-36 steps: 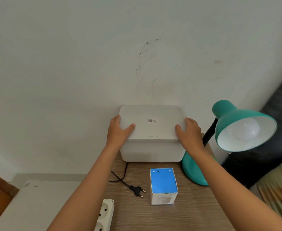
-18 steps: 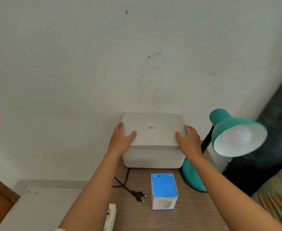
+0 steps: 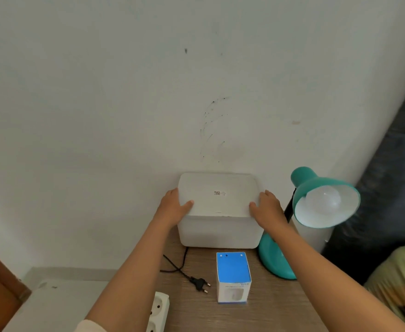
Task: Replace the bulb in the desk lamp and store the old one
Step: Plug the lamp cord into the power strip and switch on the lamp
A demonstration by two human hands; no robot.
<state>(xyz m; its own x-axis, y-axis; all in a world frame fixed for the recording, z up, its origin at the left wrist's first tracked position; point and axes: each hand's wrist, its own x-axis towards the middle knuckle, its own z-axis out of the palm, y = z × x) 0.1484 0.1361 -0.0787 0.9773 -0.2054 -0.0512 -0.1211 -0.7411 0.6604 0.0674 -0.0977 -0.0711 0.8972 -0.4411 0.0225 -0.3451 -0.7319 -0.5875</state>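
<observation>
A white lidded storage box point(image 3: 220, 226) stands against the wall at the back of the wooden desk point(image 3: 273, 307). My left hand point(image 3: 174, 208) grips the lid's left edge and my right hand point(image 3: 268, 209) grips its right edge; the lid lies flat on the box. To the right stands a teal desk lamp point(image 3: 321, 200) with a white bulb point(image 3: 323, 200) in its shade, which faces me. A small blue-topped bulb carton point(image 3: 233, 276) stands upright in front of the storage box.
The lamp's black plug point(image 3: 200, 283) and cord lie loose on the desk, left of the carton. A white power strip point(image 3: 158, 312) sits at the desk's front left edge. A dark curtain and a striped cushion are at the right.
Both hands have stayed on the lid's edges. The view has tilted upward, so everything sits lower in the picture.
</observation>
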